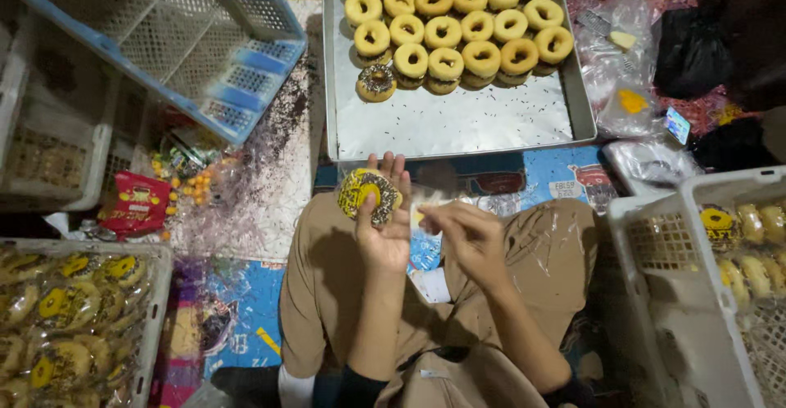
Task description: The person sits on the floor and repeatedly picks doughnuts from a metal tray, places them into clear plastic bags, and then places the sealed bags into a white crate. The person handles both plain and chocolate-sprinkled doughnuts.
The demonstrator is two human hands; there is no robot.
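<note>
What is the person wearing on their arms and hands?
Nothing covers the left hand or the right hand: no gloves, rings or watch show. Both forearms are bare. Dark sleeves begin near the elbows, at the bottom edge of the picture. The fingers are slim, with short, plain nails.

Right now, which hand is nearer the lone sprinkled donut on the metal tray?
Left. The left hand, holding a bagged donut, sits just below the sprinkled donut; the right hand is farther off, lower right.
</note>
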